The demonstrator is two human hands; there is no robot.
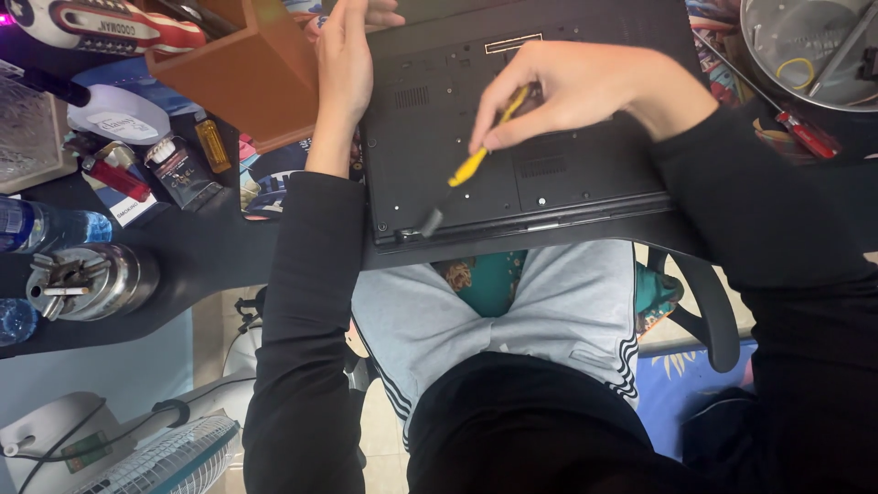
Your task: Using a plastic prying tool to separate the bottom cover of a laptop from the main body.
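Right hand [572,87] grips thin yellow-handled screwdriver [476,163], tip at near-left corner of upturned black laptop base [585,183] on dark desk [201,256]. Left hand [346,64] lies flat, pressing laptop's left edge.

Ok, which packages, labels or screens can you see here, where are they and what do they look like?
Small box: left of the laptop, dark with a pale label.
White oval label: upper left, on a white object.
Water bottle: far left, clear with blue label.
No lit screen; the laptop lies underside up.
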